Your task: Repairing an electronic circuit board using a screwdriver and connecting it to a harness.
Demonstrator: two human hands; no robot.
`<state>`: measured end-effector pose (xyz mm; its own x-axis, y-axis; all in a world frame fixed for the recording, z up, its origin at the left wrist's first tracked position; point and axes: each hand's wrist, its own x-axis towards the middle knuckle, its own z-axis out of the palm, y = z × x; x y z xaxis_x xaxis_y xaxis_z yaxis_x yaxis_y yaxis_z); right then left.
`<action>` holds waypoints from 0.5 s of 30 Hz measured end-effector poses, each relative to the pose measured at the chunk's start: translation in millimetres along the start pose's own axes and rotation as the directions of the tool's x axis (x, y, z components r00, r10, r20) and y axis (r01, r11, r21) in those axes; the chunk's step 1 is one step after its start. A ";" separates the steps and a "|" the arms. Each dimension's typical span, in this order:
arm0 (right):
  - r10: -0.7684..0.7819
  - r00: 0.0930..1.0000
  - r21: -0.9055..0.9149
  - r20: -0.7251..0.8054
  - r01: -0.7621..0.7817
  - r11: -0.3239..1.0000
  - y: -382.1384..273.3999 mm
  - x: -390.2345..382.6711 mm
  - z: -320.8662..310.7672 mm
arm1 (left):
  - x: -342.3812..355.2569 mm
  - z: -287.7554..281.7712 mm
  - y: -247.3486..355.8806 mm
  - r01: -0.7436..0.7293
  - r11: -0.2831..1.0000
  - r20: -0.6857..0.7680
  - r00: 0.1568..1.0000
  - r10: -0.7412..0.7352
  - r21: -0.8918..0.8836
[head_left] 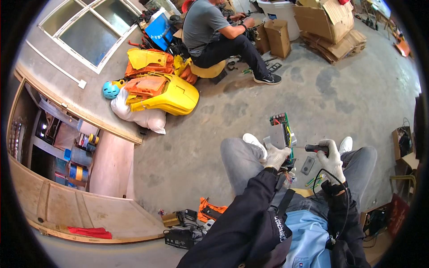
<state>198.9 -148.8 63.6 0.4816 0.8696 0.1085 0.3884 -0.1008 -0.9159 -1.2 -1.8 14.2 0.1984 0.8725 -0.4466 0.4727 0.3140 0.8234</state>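
Observation:
My left hand [277,156], in a white knit glove, grips the near edge of a green circuit board [286,119]. A flat grey metal plate [277,136] covers part of the board, and coloured wires and components show along it. In my gloved right hand [330,161] is a screwdriver [316,148] with a black and red handle. Its thin shaft points left toward the board's side; whether the tip touches anything is too small to tell. A black cable loops around my right wrist. On the floor between my legs lies a small grey oblong part [308,165].
Green and yellow slim items [315,181] lie near my right knee. Ahead, another person [210,31] sits beside yellow and orange plastic shells [165,94]. Cardboard boxes [333,27] are stacked at the back right. Black adapters [181,234] and an orange part [210,209] lie behind my left side.

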 end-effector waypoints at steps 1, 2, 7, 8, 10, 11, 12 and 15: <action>0.004 1.000 0.002 -0.020 -0.004 1.000 -1.2 -0.8 0.4 | -1.4 1.5 -0.4 0.007 1.000 -0.011 1.000 -0.007 -0.003; 0.008 0.999 0.005 -0.039 -0.008 1.000 -2.8 -1.5 0.9 | -1.6 3.8 0.6 0.003 1.000 -0.006 1.000 -0.003 -0.001; 0.103 0.993 -0.010 -0.057 -0.103 0.995 -6.8 -2.4 -0.7 | -6.9 6.6 4.5 0.013 0.998 -0.069 0.998 -0.008 0.069; 0.131 0.990 0.004 -0.041 -0.131 0.991 -9.7 -2.8 -1.3 | -6.7 5.8 3.4 0.023 0.997 -0.074 0.997 -0.018 0.075; 0.155 0.988 0.016 -0.021 -0.155 0.988 -11.0 -2.1 0.3 | -5.8 4.5 0.4 0.008 0.997 -0.092 0.996 -0.002 0.074; 0.139 0.990 -0.006 -0.028 -0.139 0.990 -8.6 -1.0 1.4 | -5.0 3.8 -1.0 -0.005 0.997 -0.107 0.994 0.013 0.076; 0.123 0.992 -0.031 -0.034 -0.124 0.992 -6.1 -0.6 1.2 | -6.4 3.8 0.7 -0.001 0.997 -0.112 0.994 0.009 0.071; 0.139 0.989 0.031 -0.046 -0.138 0.990 -4.4 0.6 -0.4 | -8.3 3.1 8.0 -0.007 1.000 -0.076 0.997 0.009 0.024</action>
<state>197.8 -148.1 67.9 0.5669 0.8238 -0.0020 0.2941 -0.2047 -0.9336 3.6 -7.7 23.5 0.1365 0.9012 -0.4114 0.4918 0.2989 0.8178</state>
